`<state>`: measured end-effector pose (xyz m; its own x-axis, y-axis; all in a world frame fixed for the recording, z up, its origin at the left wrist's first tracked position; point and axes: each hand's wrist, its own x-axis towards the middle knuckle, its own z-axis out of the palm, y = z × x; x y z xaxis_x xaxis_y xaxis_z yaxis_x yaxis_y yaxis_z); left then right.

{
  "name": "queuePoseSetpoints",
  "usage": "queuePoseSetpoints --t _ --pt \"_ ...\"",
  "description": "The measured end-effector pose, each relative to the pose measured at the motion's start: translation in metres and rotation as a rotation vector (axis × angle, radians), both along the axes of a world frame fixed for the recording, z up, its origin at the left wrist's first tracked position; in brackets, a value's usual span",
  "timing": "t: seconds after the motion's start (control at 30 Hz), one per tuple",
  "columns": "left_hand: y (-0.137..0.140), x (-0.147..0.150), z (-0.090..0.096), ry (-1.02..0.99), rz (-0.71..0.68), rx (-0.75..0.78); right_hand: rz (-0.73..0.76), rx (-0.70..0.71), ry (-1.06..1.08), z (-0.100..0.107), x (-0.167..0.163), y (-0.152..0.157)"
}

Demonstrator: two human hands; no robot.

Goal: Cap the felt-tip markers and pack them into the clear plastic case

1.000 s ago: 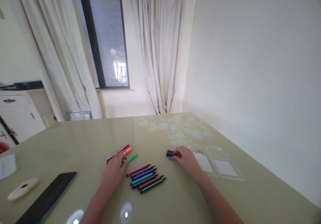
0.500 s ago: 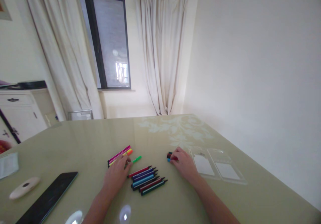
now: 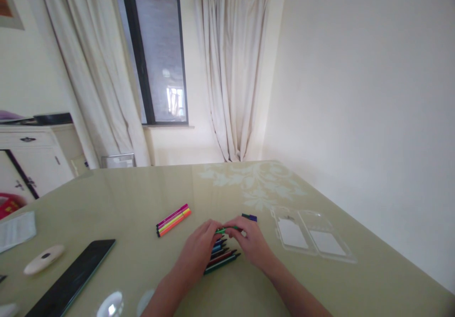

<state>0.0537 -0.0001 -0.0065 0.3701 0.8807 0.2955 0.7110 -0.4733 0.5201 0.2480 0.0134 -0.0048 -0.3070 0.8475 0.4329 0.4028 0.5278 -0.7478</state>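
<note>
Above the middle of the table, my left hand (image 3: 199,248) is closed on a bright green felt-tip pen (image 3: 221,231). My right hand (image 3: 253,243) pinches the pen's other end, and its fingers partly hide it. Below both hands lies a row of several uncapped dark pens (image 3: 223,261), blue, red and dark green, tips toward the right; my left hand covers part of it. Just beyond my right hand are a few dark pen caps (image 3: 251,217), partly covered. To the left, capped pens (image 3: 174,220) in pink, yellow and orange lie side by side.
An opened clear plastic case (image 3: 309,234) lies on the right of the glass-topped table (image 3: 128,203). Toward the left are a black tablet or phone (image 3: 73,279), a white oval object (image 3: 44,259) and a pale packet (image 3: 17,230). A plain wall borders the right side.
My left hand has moved right from beside the bright pens, bringing the green pen. My right hand has shifted left from the caps, and both hands now meet on that pen.
</note>
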Motion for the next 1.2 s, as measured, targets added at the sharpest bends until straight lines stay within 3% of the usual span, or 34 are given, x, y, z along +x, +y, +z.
queuePoseSetpoints --t 0.1,0.23,0.4,0.53,0.77,1.2 --pt "0.003 -0.004 -0.002 -0.05 0.021 -0.052 -0.047 -0.062 0.081 0.005 0.019 0.009" --pt "0.02 -0.041 -0.012 -0.072 0.199 -0.05 -0.296 -0.108 0.259 0.005 0.062 0.031" --pt "0.035 -0.077 -0.034 -0.035 0.256 0.029 -0.323 -0.149 0.01 -0.005 0.083 0.043" --pt "0.034 -0.073 -0.039 0.045 0.234 -0.041 -0.283 -0.157 -0.228 -0.006 0.075 0.035" --pt "0.027 -0.059 -0.025 -0.003 0.182 -0.197 -0.297 -0.15 -0.403 0.0 0.071 0.029" --pt "0.023 -0.063 -0.017 -0.019 0.147 -0.261 -0.314 -0.156 -0.462 -0.004 0.072 0.029"
